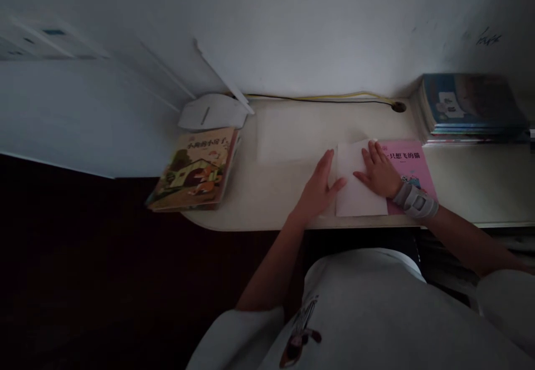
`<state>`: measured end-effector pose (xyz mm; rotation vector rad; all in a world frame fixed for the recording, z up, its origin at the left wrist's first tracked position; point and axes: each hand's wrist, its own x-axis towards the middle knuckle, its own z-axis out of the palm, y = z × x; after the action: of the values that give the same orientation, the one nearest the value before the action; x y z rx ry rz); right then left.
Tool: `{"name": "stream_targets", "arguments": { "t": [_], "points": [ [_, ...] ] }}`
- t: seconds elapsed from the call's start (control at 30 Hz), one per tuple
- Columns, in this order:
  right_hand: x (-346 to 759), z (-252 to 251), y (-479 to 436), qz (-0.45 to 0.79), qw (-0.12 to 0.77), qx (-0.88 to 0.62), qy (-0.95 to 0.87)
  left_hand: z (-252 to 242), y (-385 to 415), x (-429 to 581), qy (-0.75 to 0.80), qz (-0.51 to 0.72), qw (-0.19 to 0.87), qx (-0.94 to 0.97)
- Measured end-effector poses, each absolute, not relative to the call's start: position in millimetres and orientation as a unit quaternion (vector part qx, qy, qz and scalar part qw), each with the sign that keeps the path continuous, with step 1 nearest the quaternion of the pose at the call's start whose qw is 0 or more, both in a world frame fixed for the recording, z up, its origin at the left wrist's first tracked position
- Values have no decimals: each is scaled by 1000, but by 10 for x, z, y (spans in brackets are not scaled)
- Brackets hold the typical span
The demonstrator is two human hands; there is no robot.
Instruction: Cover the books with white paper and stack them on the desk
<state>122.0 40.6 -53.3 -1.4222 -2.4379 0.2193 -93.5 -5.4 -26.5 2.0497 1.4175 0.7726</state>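
Currently, a white paper sheet (355,183) is pressed by the open right hand (378,169). Its edge is touched by the open left hand (315,186).

A dim white wall (309,30) rises behind a cream desk (472,186), above a dark floor (104,247).

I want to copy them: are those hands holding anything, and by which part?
Nothing is held. The right hand lies flat on a white sheet of paper, on a pink picture book; the left hand rests beside it, thumb at the sheet's edge.
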Motion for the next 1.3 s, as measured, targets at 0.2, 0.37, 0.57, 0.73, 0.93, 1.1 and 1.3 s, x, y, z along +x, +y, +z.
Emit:
{"name": "stream_targets", "arguments": {
  "t": [0.2, 0.37, 0.57, 0.73, 0.93, 1.1, 1.3],
  "points": [
    [1235, -535, 422, 101, 185, -470, -857, -438, 269, -1046, 624, 354, 308, 625],
    [1343, -535, 454, 160, 229, -425, -861, -615, 344, -1136, 623, 447, 369, 525],
    [1325, -549, 430, 152, 230, -439, -855, -598, 271, -1054, 596, 482, 377, 521],
    [1305, -562, 418, 140, 205, -415, -875, -459, 226, -1092, 612, 504, 293, 534],
    [1380, -560, 542, 142, 289, -546, -773, -356, 0, -1382, 653, 508, 340, 447],
    [1415, -572, 573, 143, 283, -520, -793, -316, -140, -1436, 616, 455, 518, 381],
    [1380, -576, 547, 118, 239, -500, -824, -289, -37, -1404, 591, 408, 583, 381]
  ]
}}
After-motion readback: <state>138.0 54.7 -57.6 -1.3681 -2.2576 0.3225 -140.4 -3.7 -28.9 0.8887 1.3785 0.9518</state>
